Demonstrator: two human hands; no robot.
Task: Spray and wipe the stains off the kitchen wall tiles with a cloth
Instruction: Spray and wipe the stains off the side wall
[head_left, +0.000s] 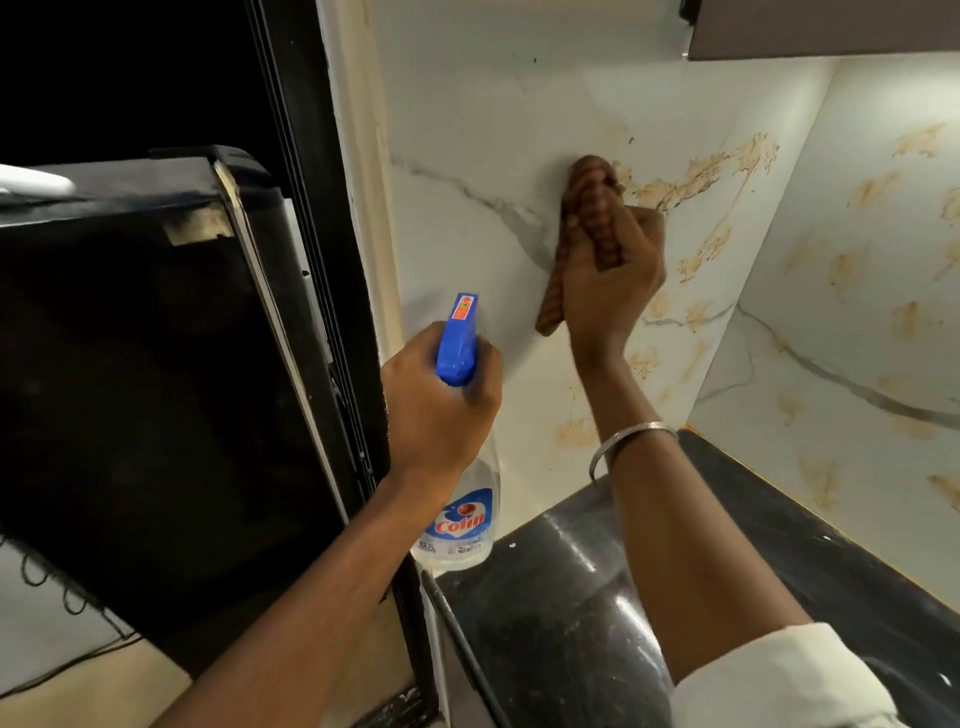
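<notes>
Home kitchen: marble-look wall tiles w/ stains, black bench below them, cabinet above.

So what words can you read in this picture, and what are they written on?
"Colin": red letters on the label of the spray bottle that the left hand grips.
Small print under that name: too blurred to read.
Sticker on the blue spray head: too small to read.
The cloth in the right hand and the wall tiles show no writing.
</notes>
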